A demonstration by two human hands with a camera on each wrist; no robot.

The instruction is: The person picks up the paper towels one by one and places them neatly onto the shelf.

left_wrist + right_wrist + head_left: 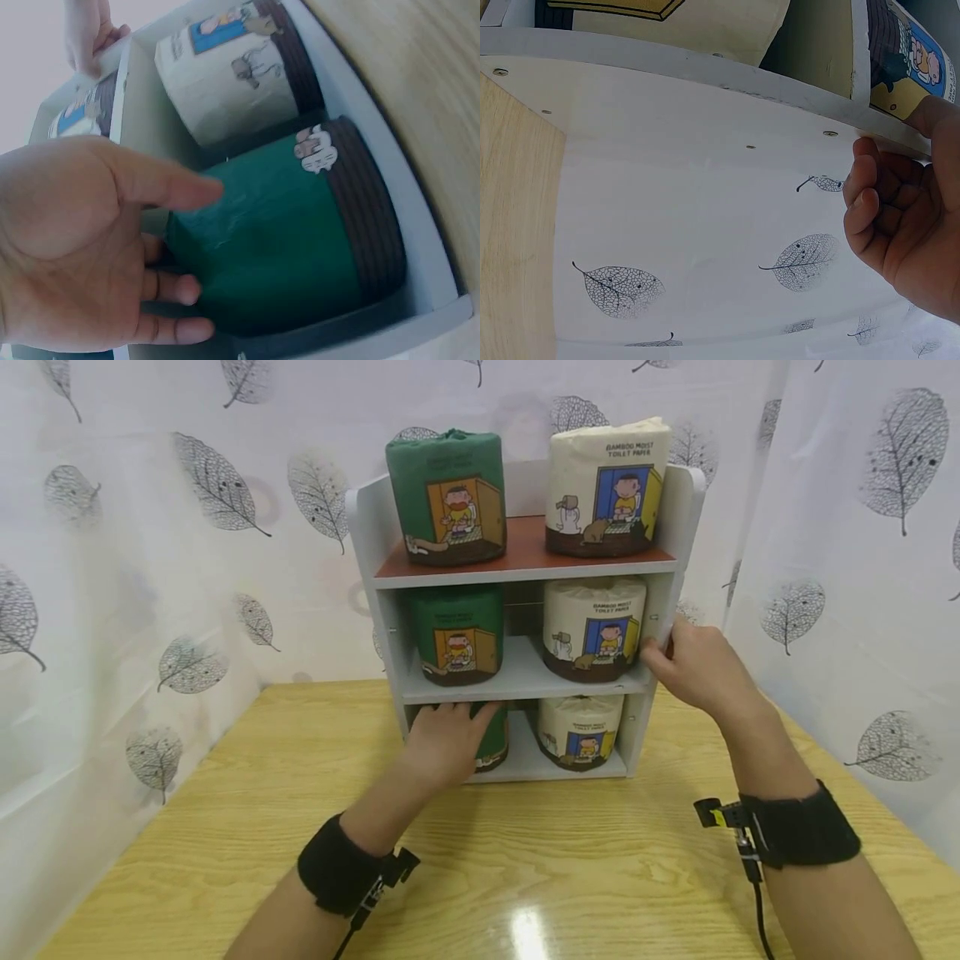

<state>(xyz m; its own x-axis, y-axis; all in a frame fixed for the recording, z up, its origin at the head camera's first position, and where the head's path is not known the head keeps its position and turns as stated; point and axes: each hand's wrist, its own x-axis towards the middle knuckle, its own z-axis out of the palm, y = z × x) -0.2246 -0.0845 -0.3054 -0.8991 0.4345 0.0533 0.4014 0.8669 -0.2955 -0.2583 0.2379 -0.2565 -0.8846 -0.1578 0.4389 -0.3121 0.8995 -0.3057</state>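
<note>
A white three-tier shelf (506,573) stands on the table and carries wrapped toilet paper rolls. My left hand (444,745) reaches into the bottom left compartment, at the green toilet paper roll (277,232). In the left wrist view the thumb (176,187) lies extended over that roll's upper end, and the fingers are loosely bent beside it. Whether they touch the wrapper I cannot tell. My right hand (699,670) pinches the front edge of the shelf's right side panel (780,94) at the middle tier, thumb inside and fingers outside.
Beside the left hand's roll stands a cream roll (581,732). Another green roll (459,635) and cream roll (595,631) fill the middle tier; a green (450,497) and a cream one (609,485) stand on top. A leaf-patterned curtain (315,610) hangs behind the wooden table (570,860).
</note>
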